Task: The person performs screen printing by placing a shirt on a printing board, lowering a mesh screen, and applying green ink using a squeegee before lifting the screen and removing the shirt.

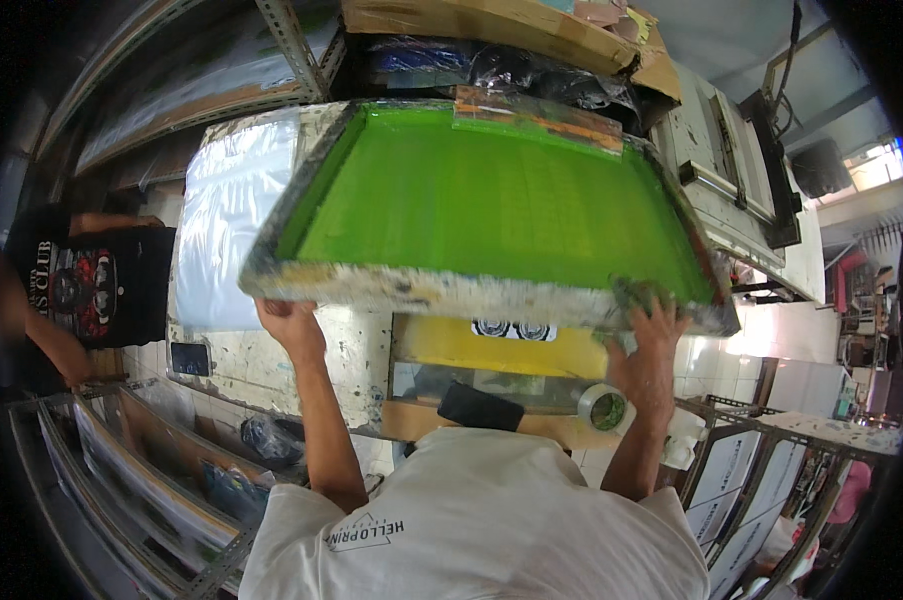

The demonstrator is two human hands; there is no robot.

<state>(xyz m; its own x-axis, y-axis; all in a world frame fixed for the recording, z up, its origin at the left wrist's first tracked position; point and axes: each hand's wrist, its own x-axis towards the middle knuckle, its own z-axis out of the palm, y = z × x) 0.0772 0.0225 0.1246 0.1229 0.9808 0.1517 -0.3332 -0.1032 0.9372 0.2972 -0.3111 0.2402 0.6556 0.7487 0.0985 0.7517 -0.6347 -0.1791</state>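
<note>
a black phone (481,406) and tape roll (603,407) sit nearest me, then a yellow panel (442,345). my left hand (290,325) grips the green screen-printing frame (472,287) by its near rim; my right hand (652,345), fingers spread, clasps it near the right corner. a wooden bar (537,121) lies along its far side.

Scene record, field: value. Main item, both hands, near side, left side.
main item: green screen in a frame
left hand: grips near edge, left end
right hand: grips near edge, right end
near side: yellow surface, dark flat object, tape roll
left side: glossy plastic-covered stack, person in black shirt
</note>
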